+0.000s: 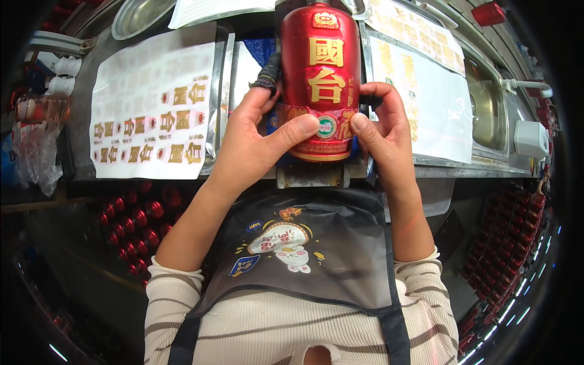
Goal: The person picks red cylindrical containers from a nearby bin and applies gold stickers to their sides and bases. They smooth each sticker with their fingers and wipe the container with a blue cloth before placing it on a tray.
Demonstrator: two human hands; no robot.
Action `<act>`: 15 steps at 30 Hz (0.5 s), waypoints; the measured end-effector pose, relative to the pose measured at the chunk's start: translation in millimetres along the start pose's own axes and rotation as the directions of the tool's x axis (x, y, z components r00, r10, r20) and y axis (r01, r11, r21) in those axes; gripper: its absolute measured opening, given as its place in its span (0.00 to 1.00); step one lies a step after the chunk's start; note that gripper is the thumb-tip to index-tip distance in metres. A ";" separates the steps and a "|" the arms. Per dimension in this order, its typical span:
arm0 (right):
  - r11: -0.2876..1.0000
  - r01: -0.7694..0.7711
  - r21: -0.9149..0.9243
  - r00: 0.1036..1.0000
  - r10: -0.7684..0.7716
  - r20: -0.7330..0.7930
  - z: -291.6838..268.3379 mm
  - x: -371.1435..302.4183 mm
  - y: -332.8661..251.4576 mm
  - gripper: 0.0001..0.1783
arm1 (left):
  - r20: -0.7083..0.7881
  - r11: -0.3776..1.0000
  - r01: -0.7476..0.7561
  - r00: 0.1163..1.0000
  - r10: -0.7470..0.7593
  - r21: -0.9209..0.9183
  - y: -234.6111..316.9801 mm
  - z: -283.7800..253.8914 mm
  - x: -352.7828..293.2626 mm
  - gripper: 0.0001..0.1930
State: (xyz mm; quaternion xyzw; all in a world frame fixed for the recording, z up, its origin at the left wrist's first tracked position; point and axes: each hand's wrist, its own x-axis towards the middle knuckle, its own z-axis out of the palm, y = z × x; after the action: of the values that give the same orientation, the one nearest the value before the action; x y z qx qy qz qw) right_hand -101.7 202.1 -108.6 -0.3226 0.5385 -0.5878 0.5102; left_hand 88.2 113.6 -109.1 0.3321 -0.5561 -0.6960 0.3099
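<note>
A red glossy bottle (296,67) with raised gold lettering lies in front of me, its neck pointing away. Around its lower part runs a red and gold label band (298,114) with a round green and white emblem. My left hand (252,137) grips the bottle's left side, its thumb pressed on the band beside the emblem. On the right side my right hand (388,131) holds it too, thumb tip at the band and fingers curled behind. Dark finger covers show on both hands. The bottle's underside is hidden.
White sheets of gold and red stickers lie on the left (149,103) and right (438,121). Metal basins stand at far left (141,17) and at right (490,112). Several red bottles (137,225) stand below the bench at left. A white plastic container (531,140) is at right.
</note>
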 end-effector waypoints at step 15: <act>0.991 -0.007 -0.133 1.000 0.003 -0.027 0.5 -9.6 -5.7 0.27 | -0.066 0.988 -0.136 0.988 0.141 0.068 -18.7 -7.5 -4.7 0.33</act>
State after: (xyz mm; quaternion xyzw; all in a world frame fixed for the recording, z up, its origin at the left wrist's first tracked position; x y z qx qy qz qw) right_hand -100.1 210.5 -101.4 -0.3469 0.5841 -0.5534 0.4819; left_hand 95.8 116.6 -128.0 0.3265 -0.5885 -0.6426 0.3662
